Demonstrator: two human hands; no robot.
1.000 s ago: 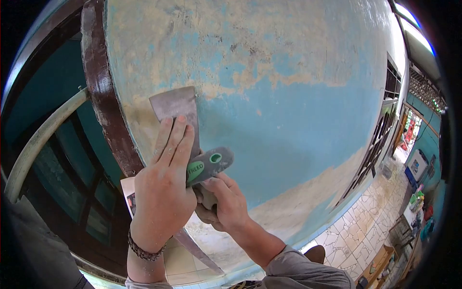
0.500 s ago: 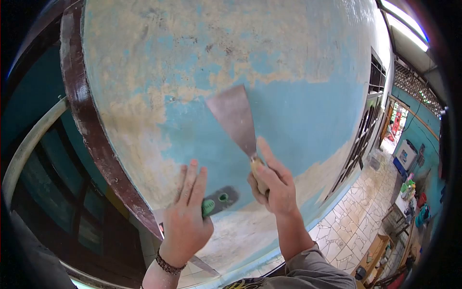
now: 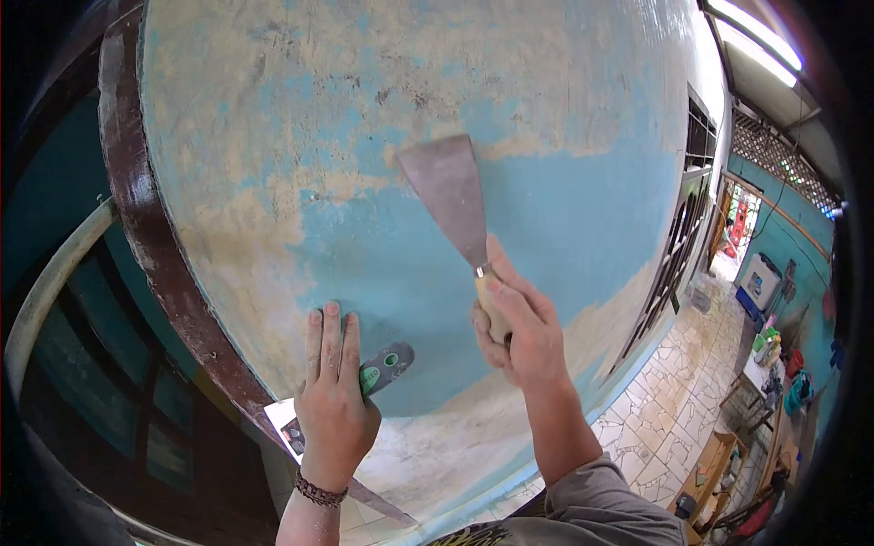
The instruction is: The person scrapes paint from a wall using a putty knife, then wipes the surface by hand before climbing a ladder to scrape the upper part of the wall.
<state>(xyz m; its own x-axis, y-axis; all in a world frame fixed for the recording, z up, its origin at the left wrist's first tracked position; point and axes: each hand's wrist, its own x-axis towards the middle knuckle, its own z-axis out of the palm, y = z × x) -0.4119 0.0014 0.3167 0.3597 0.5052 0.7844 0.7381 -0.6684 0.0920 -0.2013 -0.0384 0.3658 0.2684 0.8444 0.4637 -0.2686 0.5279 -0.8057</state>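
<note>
My right hand (image 3: 526,337) is closed around the light wooden handle of a scraper (image 3: 448,196), index finger stretched along it. The broad metal blade points up against the wall (image 3: 574,227), near the border between light blue paint and beige patches. Lower left, my left hand (image 3: 335,414) holds a putty knife (image 3: 389,366) with a dark grey and green handle that has a hole at its end. Three of its fingers stretch upward beside the handle. A pale blade corner shows at the left of that hand; the palm covers the rest, and the thumb is hidden.
A brown, worn door frame (image 3: 168,264) borders the wall at left, beside a curved pale rail (image 3: 55,282). On the right are a barred window (image 3: 669,255), a tiled floor (image 3: 674,391) and a wooden box (image 3: 710,478) of items.
The scraper in my right hand has moved slightly up the wall. My left hand has shifted a little left with the putty knife, and more of its blade shows. The view has turned slightly.
</note>
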